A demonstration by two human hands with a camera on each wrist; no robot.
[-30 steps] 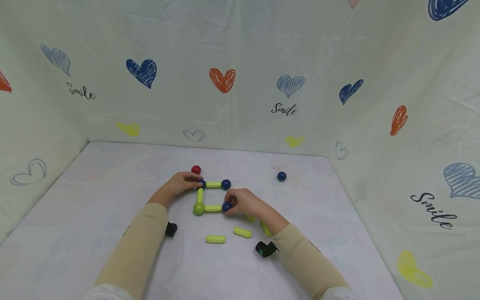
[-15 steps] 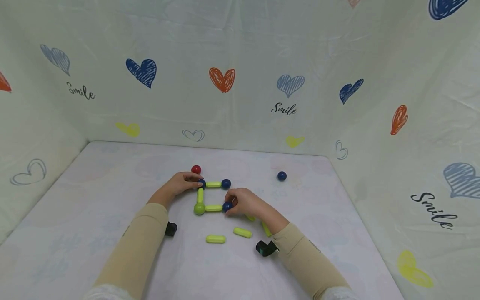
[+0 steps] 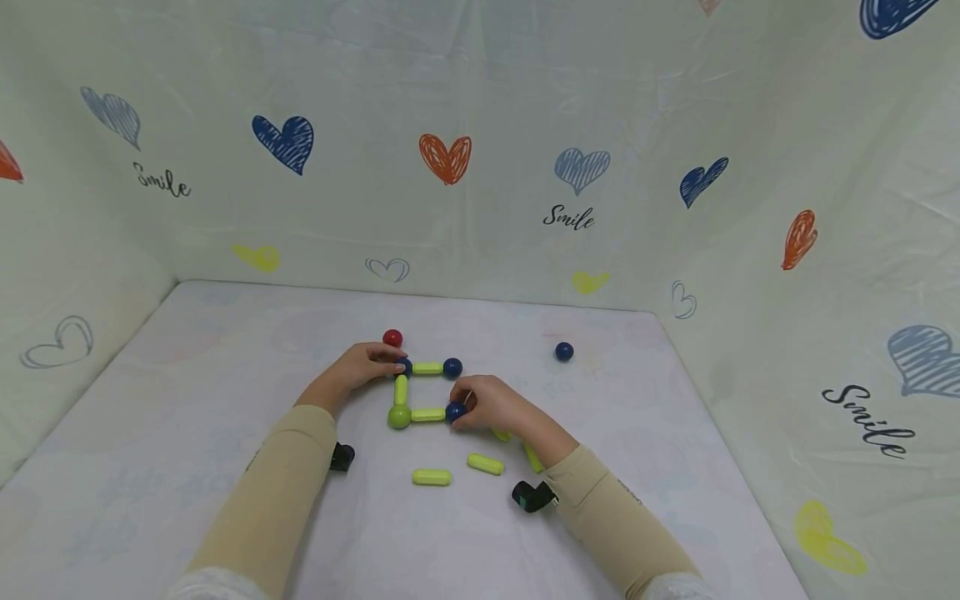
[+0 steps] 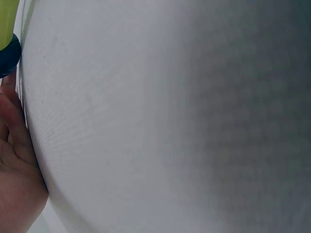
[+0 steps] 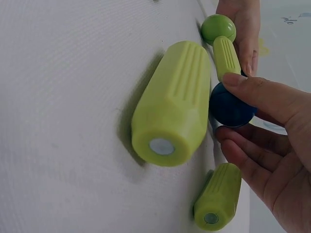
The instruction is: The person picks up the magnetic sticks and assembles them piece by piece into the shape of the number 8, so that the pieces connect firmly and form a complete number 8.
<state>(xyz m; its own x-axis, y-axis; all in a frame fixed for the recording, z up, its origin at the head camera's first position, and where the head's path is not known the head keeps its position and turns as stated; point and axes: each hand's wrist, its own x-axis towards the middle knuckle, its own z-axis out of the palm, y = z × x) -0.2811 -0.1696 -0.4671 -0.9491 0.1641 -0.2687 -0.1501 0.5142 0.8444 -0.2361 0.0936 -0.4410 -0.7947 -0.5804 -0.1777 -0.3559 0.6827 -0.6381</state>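
A three-sided frame of yellow-green magnetic rods and balls lies on the table. My left hand (image 3: 365, 365) holds the blue ball (image 3: 405, 367) at its far left corner between thumb and fingers. From that ball, one rod (image 3: 427, 368) runs right to a second blue ball (image 3: 452, 368). Another rod (image 3: 401, 390) comes toward me to a green ball (image 3: 399, 416). The near rod (image 3: 428, 414) joins the green ball to a third blue ball (image 5: 231, 109), which my right hand (image 3: 491, 404) pinches with the thumb on top. The frame's right side has no rod.
A red ball (image 3: 392, 338) sits just beyond my left hand, and a loose blue ball (image 3: 564, 352) lies at the back right. Loose rods (image 3: 431, 477) lie nearer me, some partly under my right forearm. A rod (image 5: 170, 107) with a metal disc end shows large in the right wrist view.
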